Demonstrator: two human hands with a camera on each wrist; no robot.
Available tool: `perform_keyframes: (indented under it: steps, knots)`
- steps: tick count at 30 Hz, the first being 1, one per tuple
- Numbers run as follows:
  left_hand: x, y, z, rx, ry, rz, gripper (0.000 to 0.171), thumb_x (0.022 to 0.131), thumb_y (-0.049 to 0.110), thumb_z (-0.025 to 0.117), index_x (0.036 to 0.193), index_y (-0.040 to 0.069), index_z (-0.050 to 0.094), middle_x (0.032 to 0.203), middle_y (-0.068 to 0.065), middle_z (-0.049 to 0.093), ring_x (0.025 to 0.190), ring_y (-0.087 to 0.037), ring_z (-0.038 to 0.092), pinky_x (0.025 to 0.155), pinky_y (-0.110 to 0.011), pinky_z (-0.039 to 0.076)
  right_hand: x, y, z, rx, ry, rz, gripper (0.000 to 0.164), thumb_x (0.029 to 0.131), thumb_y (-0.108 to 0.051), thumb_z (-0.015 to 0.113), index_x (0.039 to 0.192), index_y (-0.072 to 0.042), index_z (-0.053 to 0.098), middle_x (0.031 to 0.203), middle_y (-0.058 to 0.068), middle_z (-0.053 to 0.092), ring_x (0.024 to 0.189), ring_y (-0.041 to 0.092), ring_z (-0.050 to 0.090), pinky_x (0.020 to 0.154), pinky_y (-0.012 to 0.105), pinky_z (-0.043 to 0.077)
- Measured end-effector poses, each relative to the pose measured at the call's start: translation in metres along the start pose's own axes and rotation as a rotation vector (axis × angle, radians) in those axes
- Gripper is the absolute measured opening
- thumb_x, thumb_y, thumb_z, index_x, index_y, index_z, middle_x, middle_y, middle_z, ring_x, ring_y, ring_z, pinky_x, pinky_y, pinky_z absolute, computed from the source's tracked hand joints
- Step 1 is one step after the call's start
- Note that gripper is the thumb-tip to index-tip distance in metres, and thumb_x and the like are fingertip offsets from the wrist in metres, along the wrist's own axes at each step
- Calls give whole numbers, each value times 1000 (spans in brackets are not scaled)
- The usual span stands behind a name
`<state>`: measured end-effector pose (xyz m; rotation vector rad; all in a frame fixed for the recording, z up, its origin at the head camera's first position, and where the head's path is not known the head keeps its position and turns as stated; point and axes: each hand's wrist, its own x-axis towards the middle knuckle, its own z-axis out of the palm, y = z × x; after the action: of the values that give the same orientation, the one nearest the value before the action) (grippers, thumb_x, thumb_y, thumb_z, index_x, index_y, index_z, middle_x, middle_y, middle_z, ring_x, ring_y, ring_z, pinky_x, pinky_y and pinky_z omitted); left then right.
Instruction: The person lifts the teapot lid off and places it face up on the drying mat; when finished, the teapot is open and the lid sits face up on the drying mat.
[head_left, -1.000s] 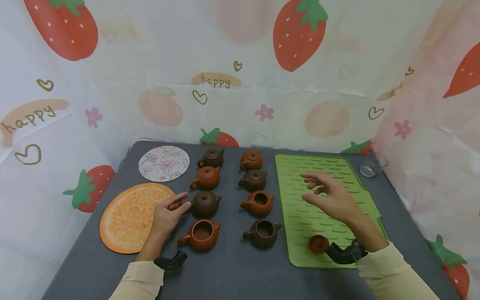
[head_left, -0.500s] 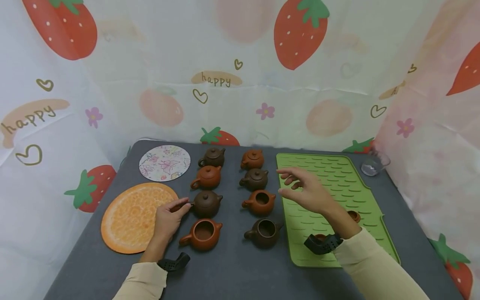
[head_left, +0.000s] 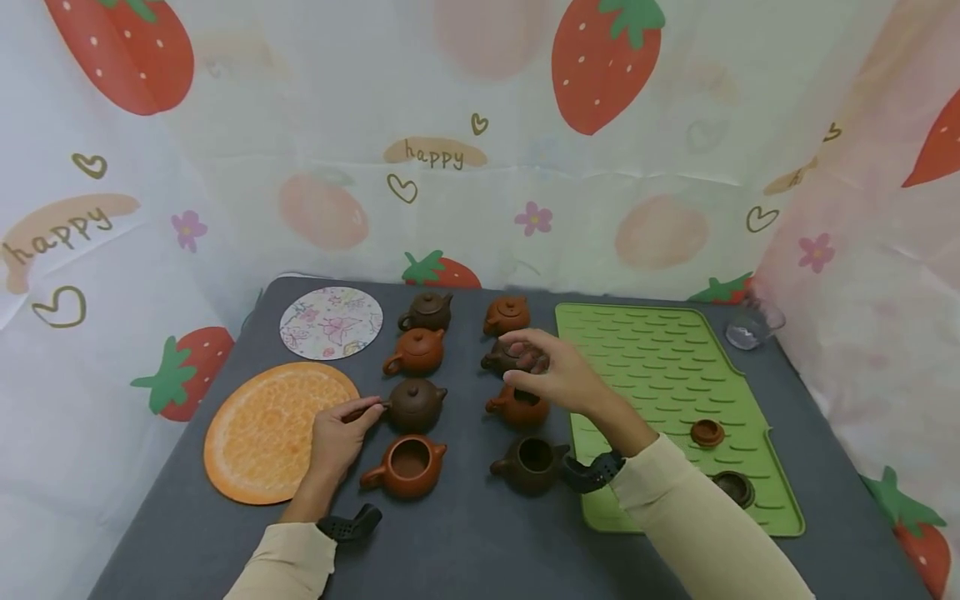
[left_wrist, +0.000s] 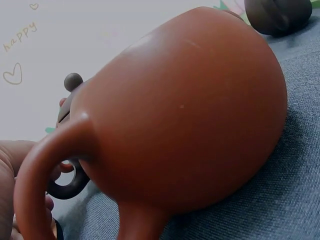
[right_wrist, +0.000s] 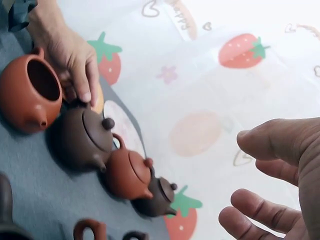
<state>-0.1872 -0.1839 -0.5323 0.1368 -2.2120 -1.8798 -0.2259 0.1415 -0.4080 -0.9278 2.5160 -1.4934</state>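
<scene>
My left hand (head_left: 335, 446) pinches the handle of a dark brown lidded teapot (head_left: 415, 406), which stands on the table. In the right wrist view the fingertips meet at that handle beside the teapot body (right_wrist: 80, 140). A lidless reddish teapot (head_left: 411, 487) stands just in front and fills much of the left wrist view (left_wrist: 190, 110). My right hand (head_left: 558, 375), fingers loosely bent and holding nothing, hovers above the right column of teapots. It partly covers a dark lidded teapot (head_left: 495, 360) and a lidless reddish one (head_left: 517, 413).
Further lidded teapots stand behind, one reddish (head_left: 420, 354). A lidless dark teapot (head_left: 525, 479) is near my right wrist. Right lies a green mat (head_left: 637, 350) bearing a reddish lid (head_left: 707, 432) and a dark lid (head_left: 733, 488). An orange-slice mat (head_left: 270, 433) lies left; a glass (head_left: 746, 332) stands far right.
My right hand has moved left from over the green mat to over the teapots, uncovering two lids. My left fingers have closed on the dark teapot's handle; the teapot stays in place.
</scene>
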Motion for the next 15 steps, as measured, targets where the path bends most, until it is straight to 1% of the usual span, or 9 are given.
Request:
perform_keyframes:
  steps: [3, 7, 10, 14, 15]
  knots:
    - [4, -11, 1, 24, 15, -4, 23, 86, 11, 75, 104, -3, 74, 97, -14, 71, 83, -4, 63, 69, -16, 48, 8, 1, 10, 21, -6, -3, 42, 90, -7, 70, 130, -1, 56, 109, 13, 59, 88, 28, 59, 76, 45, 49]
    - [5, -16, 0, 46, 26, 12, 20, 86, 13, 75, 102, 0, 76, 96, -12, 72, 83, -6, 63, 68, -17, 48, 18, 2, 24, 52, -15, -3, 43, 90, -3, 68, 130, 4, 54, 107, 19, 59, 86, 32, 58, 76, 48, 47]
    - [5, -16, 0, 57, 21, 13, 21, 87, 13, 75, 103, 0, 75, 97, -13, 71, 82, -6, 63, 67, -17, 48, 24, 3, 34, 60, -25, 12, 42, 90, -4, 68, 130, 2, 56, 106, 16, 59, 86, 30, 58, 77, 45, 48]
    - [4, -15, 2, 81, 17, -8, 22, 87, 14, 74, 105, 0, 75, 98, -13, 71, 82, -5, 63, 66, -17, 48, 31, 7, 47, 30, -39, 35, 39, 92, -11, 68, 129, -5, 58, 105, 9, 59, 86, 21, 57, 75, 36, 48]
    - [4, -15, 2, 81, 16, -14, 23, 87, 15, 74, 105, 0, 75, 99, -13, 71, 82, -5, 63, 66, -18, 48, 33, 9, 51, 27, -41, 40, 38, 92, -11, 68, 128, -6, 59, 104, 9, 59, 85, 20, 57, 73, 35, 48]
